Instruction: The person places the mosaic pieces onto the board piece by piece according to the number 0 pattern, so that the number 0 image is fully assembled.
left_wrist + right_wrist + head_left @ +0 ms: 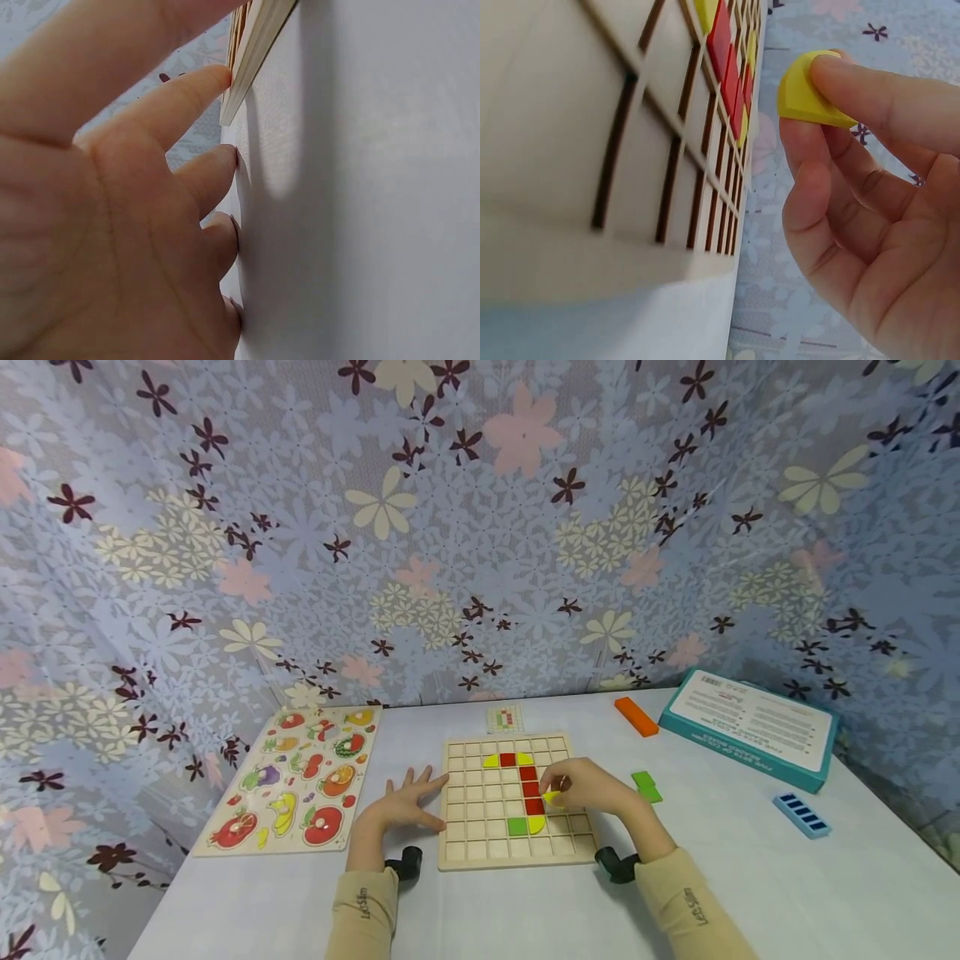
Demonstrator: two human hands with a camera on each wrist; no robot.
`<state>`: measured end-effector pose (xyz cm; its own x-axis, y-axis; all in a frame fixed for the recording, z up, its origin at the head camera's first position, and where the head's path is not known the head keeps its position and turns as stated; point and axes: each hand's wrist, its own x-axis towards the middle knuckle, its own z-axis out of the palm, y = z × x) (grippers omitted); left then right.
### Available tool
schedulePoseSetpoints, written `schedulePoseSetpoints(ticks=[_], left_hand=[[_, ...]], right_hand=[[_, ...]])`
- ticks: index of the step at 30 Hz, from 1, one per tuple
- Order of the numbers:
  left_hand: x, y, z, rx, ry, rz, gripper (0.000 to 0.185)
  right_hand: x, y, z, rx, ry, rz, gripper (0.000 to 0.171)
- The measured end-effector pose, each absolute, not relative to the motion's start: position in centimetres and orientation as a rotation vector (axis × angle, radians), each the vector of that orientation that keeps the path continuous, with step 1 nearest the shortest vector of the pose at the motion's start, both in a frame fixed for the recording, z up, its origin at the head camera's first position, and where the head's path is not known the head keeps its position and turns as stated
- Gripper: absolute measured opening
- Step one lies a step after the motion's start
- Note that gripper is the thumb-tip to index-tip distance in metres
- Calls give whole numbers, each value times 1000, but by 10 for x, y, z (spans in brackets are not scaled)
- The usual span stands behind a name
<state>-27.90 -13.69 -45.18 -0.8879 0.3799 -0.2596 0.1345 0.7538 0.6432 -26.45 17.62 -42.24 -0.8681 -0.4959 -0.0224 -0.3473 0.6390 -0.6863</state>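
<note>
A wooden grid board (pixel 480 852) lies on the table, its cells partly filled. Red square tiles (pixel 531 789), yellow rounded tiles (pixel 536 824) and a green square tile (pixel 517 827) sit in it. Just above the board's right part, my right hand (pixel 581 783) pinches a yellow quarter-round tile (pixel 802 94) between thumb and fingers. In the right wrist view that tile is apart from the board. My left hand (pixel 405 806) rests with spread fingers at the board's left edge; in the left wrist view one fingertip (pixel 219 75) touches the board's side.
Behind the board lies a small pattern card (pixel 505 719). To the left is a fruit puzzle board (pixel 292 781). On the right lie green tiles (pixel 647 787), an orange block (pixel 636 717), a blue slotted piece (pixel 802 815) and a teal box (pixel 750 727). A floral curtain (pixel 450 527) stands behind.
</note>
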Motion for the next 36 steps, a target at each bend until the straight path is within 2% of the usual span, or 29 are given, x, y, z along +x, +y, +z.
schedulePoseSetpoints(ticks=[20, 36], left_hand=[[-278, -137, -449, 412, 2583, 888, 87], [-279, -137, -452, 407, 2578, 891, 87]], right_hand=[[-265, 134, -425, -831, 2565, -1126, 10], [-262, 104, -430, -803, 2571, -1116, 11]])
